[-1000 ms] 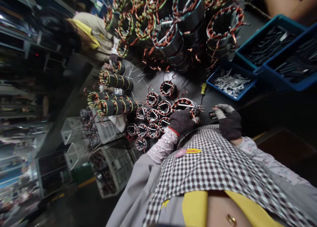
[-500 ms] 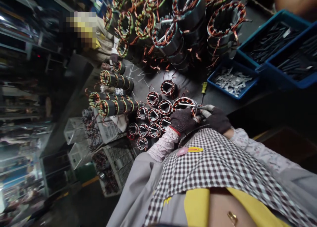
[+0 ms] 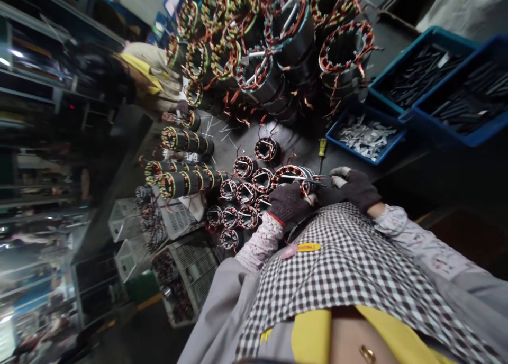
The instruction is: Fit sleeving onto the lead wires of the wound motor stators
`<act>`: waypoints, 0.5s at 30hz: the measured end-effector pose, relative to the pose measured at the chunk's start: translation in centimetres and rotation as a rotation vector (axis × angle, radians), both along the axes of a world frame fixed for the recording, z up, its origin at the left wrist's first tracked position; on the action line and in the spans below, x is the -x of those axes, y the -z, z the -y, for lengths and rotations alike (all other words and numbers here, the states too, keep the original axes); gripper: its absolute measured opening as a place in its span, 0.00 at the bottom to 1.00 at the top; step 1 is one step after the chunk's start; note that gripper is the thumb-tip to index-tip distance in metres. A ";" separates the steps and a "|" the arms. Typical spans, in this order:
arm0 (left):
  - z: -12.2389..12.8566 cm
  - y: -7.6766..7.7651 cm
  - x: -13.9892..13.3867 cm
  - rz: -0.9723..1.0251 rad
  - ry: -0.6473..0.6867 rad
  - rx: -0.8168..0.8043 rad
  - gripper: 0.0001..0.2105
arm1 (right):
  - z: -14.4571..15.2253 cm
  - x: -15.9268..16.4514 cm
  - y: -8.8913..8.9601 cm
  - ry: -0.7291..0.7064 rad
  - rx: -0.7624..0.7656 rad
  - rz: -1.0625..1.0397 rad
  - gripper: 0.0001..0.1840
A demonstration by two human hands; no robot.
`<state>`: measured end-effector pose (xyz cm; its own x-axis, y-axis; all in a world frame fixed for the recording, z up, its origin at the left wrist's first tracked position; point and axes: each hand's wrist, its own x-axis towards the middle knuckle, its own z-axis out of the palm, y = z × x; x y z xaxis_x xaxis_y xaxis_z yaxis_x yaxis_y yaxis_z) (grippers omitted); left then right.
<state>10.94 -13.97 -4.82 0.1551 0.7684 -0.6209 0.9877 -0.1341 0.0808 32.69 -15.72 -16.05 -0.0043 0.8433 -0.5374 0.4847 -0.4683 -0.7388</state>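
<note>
Two dark-gloved hands are seen at the worktop's (image 3: 301, 142) near edge, left hand (image 3: 286, 201) clamped on a copper-wound round steel stator (image 3: 294, 174), right hand (image 3: 355, 188) pinching thin metal scissors (image 3: 307, 180) over it; winding wire could be nicked if blades slip.

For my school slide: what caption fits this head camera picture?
Two gloved hands, left and right, work on a copper-wound motor coil beside blue trays.

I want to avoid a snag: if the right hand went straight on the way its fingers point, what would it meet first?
Probably the stator that the left hand steadies; the right hand points at it, though depth is unclear.
</note>
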 end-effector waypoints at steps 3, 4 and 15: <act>0.1 0.0 0.0 -0.003 -0.005 -0.013 0.24 | -0.1 0.6 0.9 -0.042 -0.005 0.008 0.14; 0.2 0.0 -0.1 -0.005 -0.008 -0.016 0.24 | -0.2 0.9 1.1 -0.055 -0.007 -0.001 0.14; 0.1 0.6 0.0 -0.054 0.029 -0.018 0.21 | -3.0 3.9 -1.0 -0.423 0.013 0.046 0.17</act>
<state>10.94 -14.10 -5.38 0.1443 0.7749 -0.6153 0.9862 -0.1639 0.0248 28.78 -12.77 -15.06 -0.3241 0.7656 -0.5557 0.6686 -0.2302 -0.7071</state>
